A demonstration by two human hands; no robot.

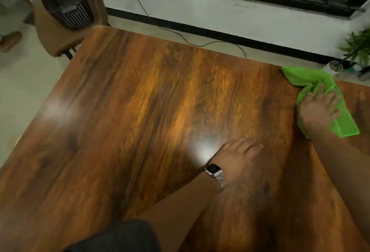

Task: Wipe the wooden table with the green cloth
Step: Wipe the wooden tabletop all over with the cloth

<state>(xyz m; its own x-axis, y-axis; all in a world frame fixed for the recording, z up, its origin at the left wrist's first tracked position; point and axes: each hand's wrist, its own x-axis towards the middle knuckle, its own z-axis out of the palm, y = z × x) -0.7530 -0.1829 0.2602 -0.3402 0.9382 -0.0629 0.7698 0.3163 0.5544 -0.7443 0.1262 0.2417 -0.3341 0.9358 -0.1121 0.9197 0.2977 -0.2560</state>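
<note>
The glossy brown wooden table [140, 111] fills most of the head view. A bright green cloth [312, 79] lies crumpled at the table's far right edge. My right hand [318, 109] presses flat on the cloth, fingers spread over its middle. My left hand [240, 161] rests palm down on the bare wood near the centre right, fingers apart, holding nothing. A watch [214, 170] sits on that wrist.
A wooden chair [58, 31] with a dark fan [66, 5] behind it stands at the far left corner. A cable [180, 33] runs over the floor beyond the table. A small potted plant [358, 49] and a glass [335, 66] stand past the far right edge.
</note>
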